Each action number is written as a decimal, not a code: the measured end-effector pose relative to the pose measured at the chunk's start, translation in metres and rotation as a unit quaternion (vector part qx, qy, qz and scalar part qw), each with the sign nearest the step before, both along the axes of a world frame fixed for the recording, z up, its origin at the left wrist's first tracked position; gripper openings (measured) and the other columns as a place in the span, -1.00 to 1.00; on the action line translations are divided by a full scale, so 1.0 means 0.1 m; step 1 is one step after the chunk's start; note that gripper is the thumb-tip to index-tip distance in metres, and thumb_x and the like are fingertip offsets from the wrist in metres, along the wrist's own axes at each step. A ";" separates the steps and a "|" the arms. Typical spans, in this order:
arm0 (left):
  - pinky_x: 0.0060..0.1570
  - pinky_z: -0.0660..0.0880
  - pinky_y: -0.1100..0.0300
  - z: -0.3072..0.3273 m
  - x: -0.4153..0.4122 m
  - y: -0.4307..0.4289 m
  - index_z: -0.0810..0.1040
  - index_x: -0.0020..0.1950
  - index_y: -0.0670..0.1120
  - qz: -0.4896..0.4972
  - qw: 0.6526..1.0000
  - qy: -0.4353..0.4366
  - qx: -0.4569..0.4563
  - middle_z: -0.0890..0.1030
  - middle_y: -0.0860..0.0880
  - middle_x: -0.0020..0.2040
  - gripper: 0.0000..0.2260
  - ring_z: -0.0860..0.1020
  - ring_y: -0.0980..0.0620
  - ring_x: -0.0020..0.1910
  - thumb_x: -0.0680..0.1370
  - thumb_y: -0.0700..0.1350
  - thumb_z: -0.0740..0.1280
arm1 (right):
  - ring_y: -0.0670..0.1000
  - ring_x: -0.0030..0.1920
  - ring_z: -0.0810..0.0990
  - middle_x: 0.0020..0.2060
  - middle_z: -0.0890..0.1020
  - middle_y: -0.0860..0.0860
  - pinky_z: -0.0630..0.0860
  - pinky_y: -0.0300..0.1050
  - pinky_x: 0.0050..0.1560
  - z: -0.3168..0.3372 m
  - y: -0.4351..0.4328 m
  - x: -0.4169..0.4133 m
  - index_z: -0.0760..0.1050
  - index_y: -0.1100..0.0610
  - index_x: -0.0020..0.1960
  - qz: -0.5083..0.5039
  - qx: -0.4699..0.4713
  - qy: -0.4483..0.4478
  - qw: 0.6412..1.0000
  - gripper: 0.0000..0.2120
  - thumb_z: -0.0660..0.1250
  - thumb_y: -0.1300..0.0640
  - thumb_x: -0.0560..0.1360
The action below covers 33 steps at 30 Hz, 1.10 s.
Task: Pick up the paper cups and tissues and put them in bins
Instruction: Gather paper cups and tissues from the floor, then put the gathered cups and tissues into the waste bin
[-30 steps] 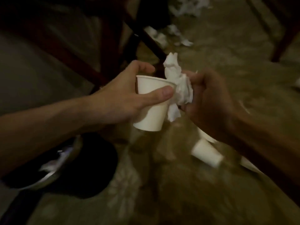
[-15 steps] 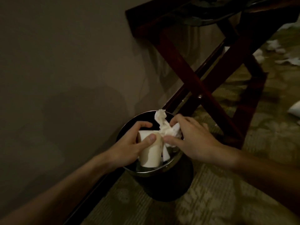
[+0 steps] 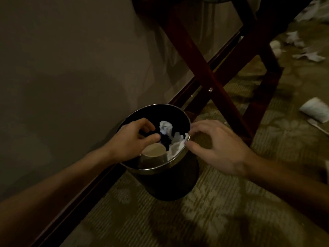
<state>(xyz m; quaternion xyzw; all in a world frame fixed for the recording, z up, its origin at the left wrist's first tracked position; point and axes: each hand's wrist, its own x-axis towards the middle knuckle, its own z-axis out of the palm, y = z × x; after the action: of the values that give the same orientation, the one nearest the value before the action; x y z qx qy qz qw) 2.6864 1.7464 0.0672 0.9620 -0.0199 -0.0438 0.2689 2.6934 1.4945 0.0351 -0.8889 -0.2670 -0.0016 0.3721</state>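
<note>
Step in hand: deposit at the bin, judged complete or very nearly so for this load.

The left hand [image 3: 131, 139] hangs over the left half of the round black bin with a polished steel rim [image 3: 160, 169]. Its fingers are loosely curled and grip nothing that can be seen (the light is dim, and contact between thumb and cup cannot be ruled out). Directly beneath it, inside the bin against the near wall, sits a white paper cup [image 3: 154, 152], mouth up and tilted. To the right, a crumpled white tissue [image 3: 166, 127] lies near the middle of the bin. A second white tissue [image 3: 179, 142] is draped against the inside of the right rim. The right hand [image 3: 219, 147] hovers just outside that rim, fingers spread, relaxed and empty. Whether its thumb tip touches the draped tissue I cannot tell.

Work outstanding: beyond the dark red wooden crossed-leg stand [image 3: 204, 72], a fallen white paper cup [image 3: 314, 111] lies on its side at the right edge of the patterned olive carpet [image 3: 178, 220]. Scattered white tissues [image 3: 309, 56] lie toward the carpet's far right corner.

Next move, in my judgement: lift both hands clear of the rim, turn right and reach low for the fallen cup. A light grip should suffice, since thin paper walls crush easily. The draped tissue may first want a push downward, in case it slips over the rim.
</note>
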 end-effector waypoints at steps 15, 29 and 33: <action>-0.30 0.50 0.09 -0.40 -0.17 -2.53 0.51 -0.24 0.04 -0.322 0.937 0.109 0.078 0.50 0.12 -0.44 -0.75 0.47 0.19 -0.41 0.54 0.16 0.31 | -0.17 -0.29 0.48 -0.38 0.48 -0.19 0.28 -0.31 -0.38 -0.77 -2.06 -1.19 0.37 -0.11 -0.23 -0.253 -0.050 0.105 0.960 -0.79 0.39 -0.11 0.41; 0.14 0.49 -0.02 -1.77 -0.24 -3.82 0.35 0.37 0.05 -0.195 0.961 0.194 0.003 0.45 -0.03 0.30 -0.58 0.47 -0.03 0.21 0.59 0.19 0.25 | 0.04 0.26 0.40 0.32 0.42 0.05 0.37 -0.09 0.09 -1.82 -2.87 -1.14 0.27 0.06 0.45 -0.368 -0.073 0.221 0.900 -0.27 0.39 -0.24 0.42; 0.19 0.48 -0.07 -1.99 -0.24 -3.88 0.39 0.36 0.02 -0.138 0.962 0.231 -0.051 0.52 -0.03 0.26 -0.64 0.50 -0.03 0.18 0.61 0.12 0.24 | 0.06 0.29 0.41 0.34 0.42 0.05 0.45 0.03 0.24 -1.89 -2.86 -1.14 0.26 0.09 0.46 -0.353 -0.059 0.224 0.906 -0.24 0.46 -0.17 0.39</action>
<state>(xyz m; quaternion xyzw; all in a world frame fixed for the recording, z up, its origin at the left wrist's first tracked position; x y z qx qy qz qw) 2.6625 1.3580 -0.1315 0.8983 -0.0924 -0.3007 0.3066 2.5797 1.2080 -0.1535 -0.9224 0.1554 0.0824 0.3439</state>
